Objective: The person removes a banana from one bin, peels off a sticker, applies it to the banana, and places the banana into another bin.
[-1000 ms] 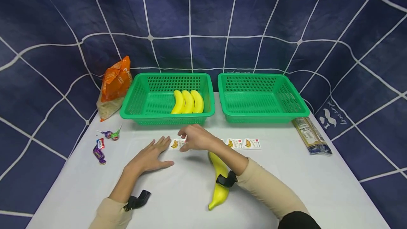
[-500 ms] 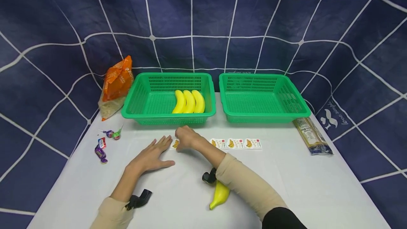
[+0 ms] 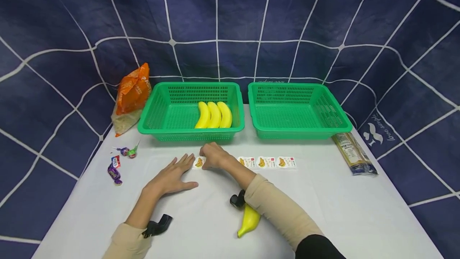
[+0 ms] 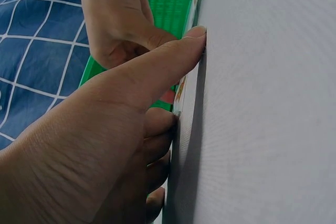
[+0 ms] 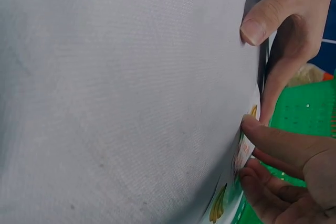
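A strip of white banana stickers [image 3: 266, 163] runs left to right across the table. My left hand [image 3: 170, 180] lies palm down at its left end, fingers spread and fingertips at the strip's edge. Beside it my right hand [image 3: 217, 158] bends over the strip and pinches at a sticker [image 5: 244, 153], thumb and fingers curled at its edges. The right hand hides part of the row; one printed banana [image 3: 199, 163] shows between the hands. A single yellow banana [image 3: 249, 223] lies on the table, partly covered by the right forearm.
Behind the strip stand two green baskets; the left basket [image 3: 158, 133] holds three bananas [image 3: 214, 115], beside the right basket [image 3: 298, 134]. An orange bag [image 3: 131, 95], lollipops [image 3: 128, 152] and wrapped candies [image 3: 115, 171] are at left. A flat packet [image 3: 353, 155] lies far right.
My right hand has moved slightly left and down onto the strip, and its fingers have closed in at a sticker. The right forearm now covers more of the loose banana. The left hand stays put.
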